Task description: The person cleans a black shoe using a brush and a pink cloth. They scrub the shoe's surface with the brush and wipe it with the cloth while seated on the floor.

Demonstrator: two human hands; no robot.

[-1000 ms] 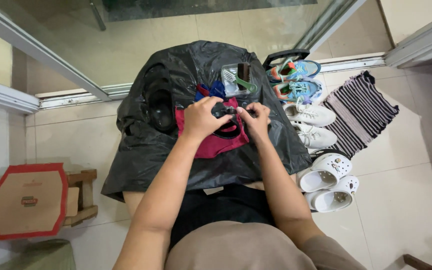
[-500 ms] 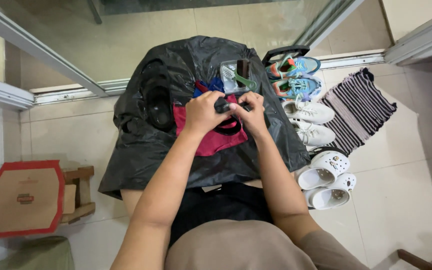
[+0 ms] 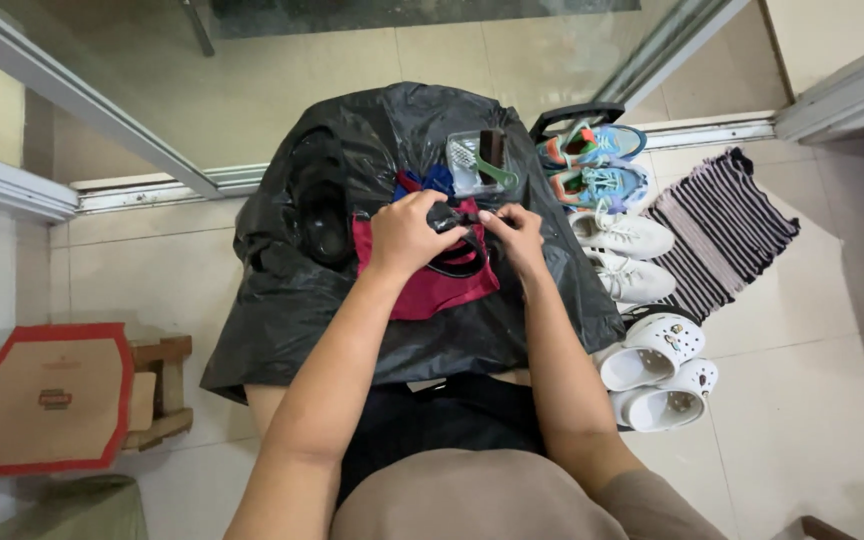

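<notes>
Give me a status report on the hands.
Left hand and right hand both gripping small dark item over red cloth. Black bag underneath. Nothing blocking.

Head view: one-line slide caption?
Both hands, left hand and right hand, grip a small black item over maroon cloth on black plastic sheet.

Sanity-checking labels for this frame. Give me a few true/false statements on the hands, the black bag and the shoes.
1. Both hands, left hand and right hand, meet over a small dark object above the red cloth. True.
2. The black plastic bag lies flat on the floor beside the person. False: it is draped over a raised surface in front of them.
3. Two white clogs sit nearest the person in the shoe row. True.
4. The striped mat lies left of the bag. False: it is right of the white sneakers.
5. A brush rests on the clear container. True.
</notes>
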